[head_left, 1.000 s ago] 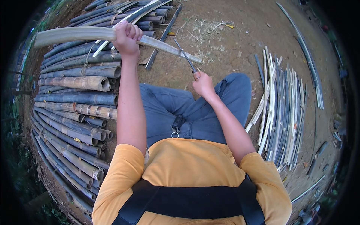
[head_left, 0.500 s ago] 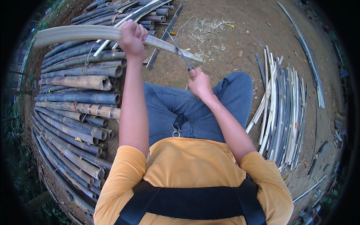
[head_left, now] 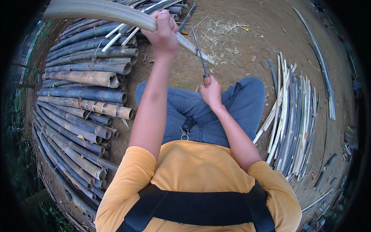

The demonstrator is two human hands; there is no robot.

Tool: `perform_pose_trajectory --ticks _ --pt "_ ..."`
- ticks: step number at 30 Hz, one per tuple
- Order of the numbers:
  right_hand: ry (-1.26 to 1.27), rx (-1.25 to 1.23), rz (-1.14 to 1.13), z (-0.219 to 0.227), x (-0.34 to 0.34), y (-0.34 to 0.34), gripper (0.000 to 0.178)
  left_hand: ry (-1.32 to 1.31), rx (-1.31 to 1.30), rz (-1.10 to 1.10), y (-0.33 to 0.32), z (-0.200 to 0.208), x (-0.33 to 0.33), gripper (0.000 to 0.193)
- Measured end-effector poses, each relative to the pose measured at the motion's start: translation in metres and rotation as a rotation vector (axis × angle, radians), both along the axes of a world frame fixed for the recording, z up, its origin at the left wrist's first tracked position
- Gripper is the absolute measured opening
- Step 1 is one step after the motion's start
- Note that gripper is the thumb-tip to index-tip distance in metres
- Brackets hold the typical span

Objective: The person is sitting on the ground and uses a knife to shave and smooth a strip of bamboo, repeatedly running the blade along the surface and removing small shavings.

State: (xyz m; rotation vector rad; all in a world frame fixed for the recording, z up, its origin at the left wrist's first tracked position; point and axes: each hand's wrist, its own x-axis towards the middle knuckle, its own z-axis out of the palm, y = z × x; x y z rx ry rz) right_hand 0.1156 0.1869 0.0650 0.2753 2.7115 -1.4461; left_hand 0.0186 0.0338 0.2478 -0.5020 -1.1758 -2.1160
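My left hand [head_left: 164,34] is closed around a long, pale split bamboo strip [head_left: 101,11], held out ahead of me at the upper left. The strip's wide part arcs off to the left, and its narrower end points down to the right past my fist. In my right hand [head_left: 211,92], above my crossed legs, is the brown handle of a knife [head_left: 198,46] with a slim dark blade. The blade rises nearly upright and crosses the strip's narrow end; whether they touch I cannot tell.
Stacked bamboo poles [head_left: 83,97] fill the left side. Narrow split strips [head_left: 295,123] lie in a bundle on the ground at my right, with longer strips [head_left: 322,65] beyond. Pale shavings [head_left: 222,36] are scattered on the dirt ahead.
My left hand has shifted right and slightly farther away, carrying the bamboo strip along. The knife in my right hand has moved a little right and down and stands more upright.
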Motion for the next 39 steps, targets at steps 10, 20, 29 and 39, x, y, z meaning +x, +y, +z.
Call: perform_pose_trajectory --ticks 10,20,29,39 --pt "-0.011 0.009 -0.037 -0.004 -0.008 0.021 0.017 -0.017 -0.117 -0.175 -0.015 -0.001 0.001 0.035" --pt "-0.093 0.047 0.008 -0.011 -0.034 0.029 0.019 -0.067 -0.169 -0.219 -0.027 0.001 -0.012 0.034" --pt "-0.154 0.126 -0.002 -0.03 -0.046 0.034 0.02 -0.069 -0.097 -0.203 -0.03 0.002 -0.016 0.036" --pt "-0.094 0.141 -0.075 -0.062 -0.046 0.031 0.022 -0.107 -0.195 -0.264 -0.052 0.001 -0.021 0.034"
